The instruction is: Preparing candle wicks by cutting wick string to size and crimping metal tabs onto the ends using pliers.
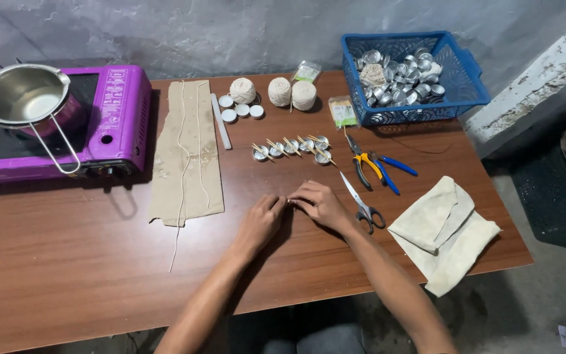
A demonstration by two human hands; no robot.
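Observation:
My left hand and my right hand rest on the brown wooden table, fingertips meeting at the middle. They pinch something small between them, too small to identify. Just beyond the hands stands a row of several small metal cups, each with wooden sticks laid across it. Scissors lie right beside my right hand.
A purple portable stove with a steel pot sits far left. Cardboard with string lies beside it. Three twine balls, white discs, pliers, a blue basket of metal cups and a cloth occupy the right.

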